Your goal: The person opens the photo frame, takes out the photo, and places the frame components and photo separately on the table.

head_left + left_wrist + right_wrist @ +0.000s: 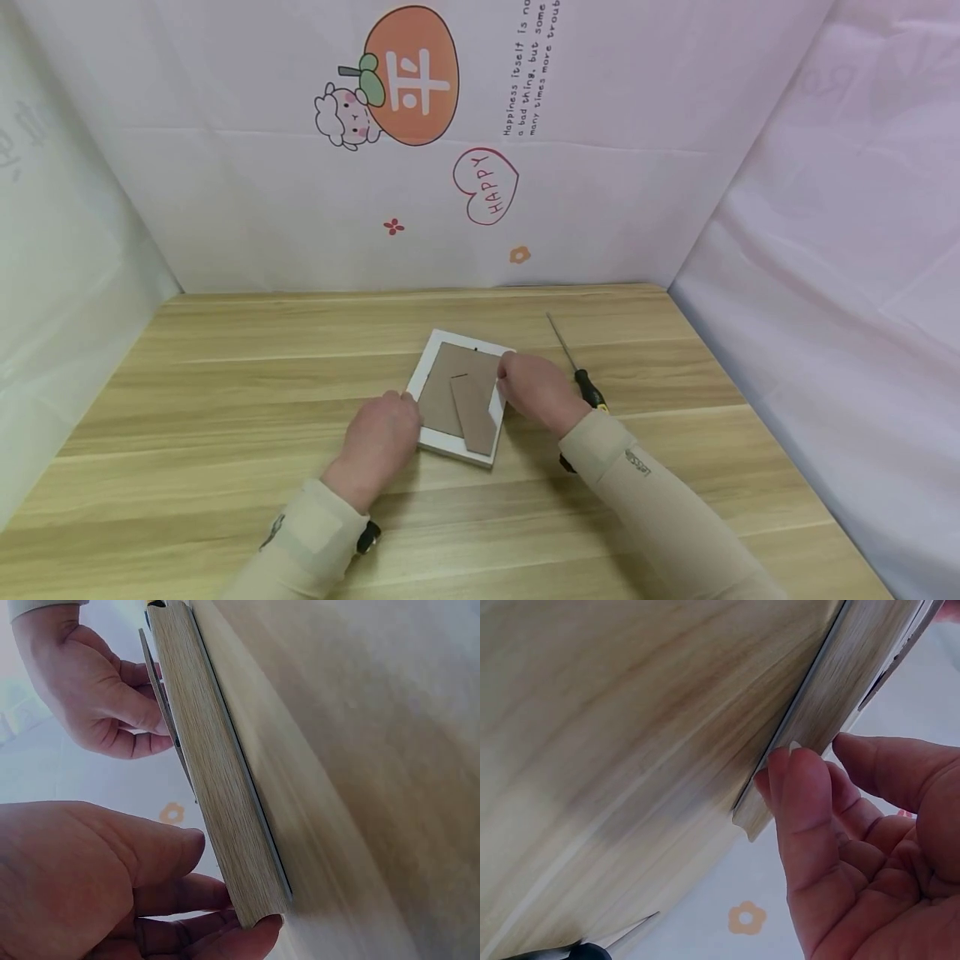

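Observation:
A white-edged picture frame lies face down on the wooden table, its brown backing board and fold-out stand facing up. My left hand grips the frame's left side, thumb near the top edge and fingers at the outer side and underneath. On the opposite side, toward the far corner, my right hand pinches the edge. In the right wrist view, the right fingertips press the frame's wood-grained side, with the thumb over its upper edge.
A screwdriver with a black and yellow handle lies right of the frame, partly hidden by the right forearm, its shaft pointing away. Printed white cloth hangs behind the table and along both sides.

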Demonstrator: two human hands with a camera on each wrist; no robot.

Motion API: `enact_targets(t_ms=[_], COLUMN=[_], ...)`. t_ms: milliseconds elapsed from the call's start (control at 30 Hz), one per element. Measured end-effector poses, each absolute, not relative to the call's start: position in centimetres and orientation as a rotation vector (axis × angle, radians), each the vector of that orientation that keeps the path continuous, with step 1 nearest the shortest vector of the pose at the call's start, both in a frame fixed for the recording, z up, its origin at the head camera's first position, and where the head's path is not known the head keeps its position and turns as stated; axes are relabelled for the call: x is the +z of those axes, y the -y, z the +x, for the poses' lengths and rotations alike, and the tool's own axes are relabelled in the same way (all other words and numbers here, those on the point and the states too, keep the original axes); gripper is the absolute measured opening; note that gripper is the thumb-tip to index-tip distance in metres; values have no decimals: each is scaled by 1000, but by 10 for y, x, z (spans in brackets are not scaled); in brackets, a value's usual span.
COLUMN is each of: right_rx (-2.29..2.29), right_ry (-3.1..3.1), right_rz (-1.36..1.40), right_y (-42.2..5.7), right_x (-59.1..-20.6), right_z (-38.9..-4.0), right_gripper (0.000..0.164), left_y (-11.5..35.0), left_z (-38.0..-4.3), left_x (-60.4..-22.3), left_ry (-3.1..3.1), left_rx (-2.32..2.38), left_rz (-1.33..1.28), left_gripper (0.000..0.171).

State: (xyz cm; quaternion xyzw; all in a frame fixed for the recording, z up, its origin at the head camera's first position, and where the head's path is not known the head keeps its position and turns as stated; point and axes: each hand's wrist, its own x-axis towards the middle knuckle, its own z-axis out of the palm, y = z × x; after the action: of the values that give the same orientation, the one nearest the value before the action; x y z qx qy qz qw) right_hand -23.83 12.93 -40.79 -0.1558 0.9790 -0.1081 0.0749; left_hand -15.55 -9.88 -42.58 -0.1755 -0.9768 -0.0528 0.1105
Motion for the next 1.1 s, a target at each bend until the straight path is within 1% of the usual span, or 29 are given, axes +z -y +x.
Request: enact_targets(t_ms=[267, 567, 967, 1100], right_rx=[-341, -341, -369, -404], right_ry=[-2950, -2959, -2927, -2901], right_rz=[-471, -443, -420, -391], right_y=[-126, -124, -122, -122], right_x=[-408, -412, -414, -413], right_z=[-241, -248, -252, -250], right_gripper=[23, 22, 31, 27], left_y=[95, 91, 84, 83], left_z=[-149, -143, -138, -137], left_x=[-425, -426, -421, -421], left_ry=[2840, 2827, 2923, 2922], left_rx=[-105, -63, -28, 35], left_rz=[-554, -547, -590, -616], left_gripper=[11, 18, 21, 23])
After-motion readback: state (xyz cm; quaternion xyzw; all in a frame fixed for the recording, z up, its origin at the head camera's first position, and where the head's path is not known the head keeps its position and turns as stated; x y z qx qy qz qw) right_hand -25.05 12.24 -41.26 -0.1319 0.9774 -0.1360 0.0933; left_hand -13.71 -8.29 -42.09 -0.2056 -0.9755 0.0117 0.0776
